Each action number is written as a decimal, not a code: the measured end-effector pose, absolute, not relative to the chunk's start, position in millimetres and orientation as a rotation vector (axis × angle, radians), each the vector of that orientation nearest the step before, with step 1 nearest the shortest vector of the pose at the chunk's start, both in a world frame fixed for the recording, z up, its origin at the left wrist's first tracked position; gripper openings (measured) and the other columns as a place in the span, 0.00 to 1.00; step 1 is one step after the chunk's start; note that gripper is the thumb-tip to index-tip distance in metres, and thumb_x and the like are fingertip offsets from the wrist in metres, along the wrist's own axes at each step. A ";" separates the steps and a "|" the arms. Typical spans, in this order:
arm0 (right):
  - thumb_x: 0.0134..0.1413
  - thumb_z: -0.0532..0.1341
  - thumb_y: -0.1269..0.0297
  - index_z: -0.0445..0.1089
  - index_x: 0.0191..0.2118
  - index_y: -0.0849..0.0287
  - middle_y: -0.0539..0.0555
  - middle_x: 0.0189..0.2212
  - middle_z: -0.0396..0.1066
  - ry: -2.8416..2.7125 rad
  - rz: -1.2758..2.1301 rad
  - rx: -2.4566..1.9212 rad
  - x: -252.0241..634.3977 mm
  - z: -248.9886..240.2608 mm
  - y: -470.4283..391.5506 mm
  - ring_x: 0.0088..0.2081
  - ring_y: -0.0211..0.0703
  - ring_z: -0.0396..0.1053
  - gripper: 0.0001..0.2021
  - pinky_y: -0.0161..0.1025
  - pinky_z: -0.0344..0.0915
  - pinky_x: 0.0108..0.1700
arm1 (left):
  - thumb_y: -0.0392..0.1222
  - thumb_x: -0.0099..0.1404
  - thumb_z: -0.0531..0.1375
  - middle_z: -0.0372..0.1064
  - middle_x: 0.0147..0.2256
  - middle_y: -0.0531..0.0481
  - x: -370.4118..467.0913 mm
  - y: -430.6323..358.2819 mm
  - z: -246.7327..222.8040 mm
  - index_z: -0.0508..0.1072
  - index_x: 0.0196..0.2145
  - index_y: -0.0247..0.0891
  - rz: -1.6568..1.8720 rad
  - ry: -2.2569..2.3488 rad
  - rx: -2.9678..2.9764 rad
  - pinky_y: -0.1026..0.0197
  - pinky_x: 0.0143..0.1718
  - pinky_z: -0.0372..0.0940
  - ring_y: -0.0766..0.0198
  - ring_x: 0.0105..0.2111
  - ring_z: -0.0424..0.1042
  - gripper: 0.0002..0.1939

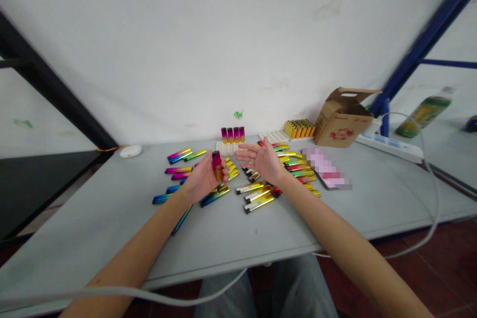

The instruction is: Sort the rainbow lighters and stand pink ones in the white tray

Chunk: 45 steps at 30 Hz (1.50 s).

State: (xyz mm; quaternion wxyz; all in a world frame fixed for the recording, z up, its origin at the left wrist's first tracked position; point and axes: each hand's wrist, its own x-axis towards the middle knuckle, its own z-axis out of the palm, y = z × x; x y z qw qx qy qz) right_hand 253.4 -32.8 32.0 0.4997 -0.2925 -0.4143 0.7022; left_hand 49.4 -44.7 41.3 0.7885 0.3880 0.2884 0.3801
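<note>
My left hand point(201, 179) is closed around a shiny magenta-and-gold tube point(217, 166) with a dark top, held upright above the table. To its right, my right hand point(263, 161) is open, its fingers stretched toward the left hand and nothing in it. Behind the hands, several matching magenta-and-gold tubes point(233, 134) stand in a row in a white holed tray point(225, 149). Blue and purple metallic tubes point(179, 170) lie around the left hand. Near the right wrist lie white-and-gold tubes point(259, 203) with black ends, and red, green and gold ones point(303, 173).
Yellow cylinders point(300, 129) stand packed at the back, beside another white holed tray point(274, 136). An open cardboard box point(341, 124), a power strip point(391, 148) and a pink pixelated item point(324, 166) are on the right. A white case point(130, 151) lies left; a white cable point(434, 208) hangs right.
</note>
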 end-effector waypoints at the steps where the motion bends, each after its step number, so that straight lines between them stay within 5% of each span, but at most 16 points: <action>1: 0.60 0.31 0.39 0.70 0.44 0.61 0.61 0.41 0.75 -0.990 1.708 -0.693 254.5 33.3 -32.9 0.43 0.46 0.73 0.39 0.49 0.64 0.51 | 0.57 0.68 0.46 0.65 0.25 0.47 50.0 -44.3 40.2 0.67 0.29 0.34 0.821 0.629 0.839 0.61 0.26 0.66 0.63 0.24 0.68 0.24; 8: 0.58 0.27 0.38 0.68 0.50 0.59 0.60 0.45 0.74 -1.360 1.297 -0.844 259.3 27.1 -31.3 0.51 0.49 0.68 0.41 0.53 0.58 0.56 | 0.60 0.66 0.48 0.51 0.16 0.57 51.8 -46.4 43.8 0.65 0.26 0.35 0.831 0.633 0.800 0.68 0.16 0.55 0.71 0.14 0.53 0.25; 12: 0.62 0.44 0.43 0.68 0.52 0.61 0.61 0.51 0.69 -1.995 0.443 -1.075 258.7 15.8 -35.7 0.58 0.52 0.58 0.30 0.54 0.47 0.63 | 0.58 0.68 0.43 0.49 0.16 0.57 49.6 -46.7 47.3 0.65 0.24 0.35 0.821 0.635 0.791 0.68 0.15 0.54 0.72 0.13 0.51 0.27; 16: 0.61 0.51 0.49 0.66 0.53 0.66 0.64 0.53 0.66 -2.347 0.069 -1.197 254.8 4.7 -39.0 0.58 0.54 0.57 0.26 0.51 0.48 0.62 | 0.58 0.68 0.41 0.45 0.15 0.58 45.1 -44.1 45.9 0.64 0.21 0.35 0.807 0.599 0.783 0.70 0.13 0.49 0.73 0.12 0.47 0.29; 23: 0.62 0.52 0.53 0.67 0.51 0.63 0.63 0.49 0.67 -2.479 0.031 -1.262 253.4 0.2 -35.5 0.53 0.51 0.62 0.20 0.49 0.56 0.57 | 0.62 0.65 0.46 0.41 0.13 0.60 42.6 -39.3 40.2 0.60 0.17 0.35 0.811 0.576 0.795 0.72 0.12 0.44 0.75 0.11 0.43 0.30; 45: 0.67 0.45 0.54 0.69 0.48 0.60 0.60 0.47 0.68 -2.474 0.111 -1.254 252.5 9.0 -39.9 0.52 0.47 0.62 0.21 0.47 0.55 0.56 | 0.59 0.64 0.47 0.39 0.11 0.60 47.5 -37.5 35.3 0.54 0.13 0.38 1.031 0.794 0.911 0.72 0.10 0.38 0.75 0.09 0.40 0.28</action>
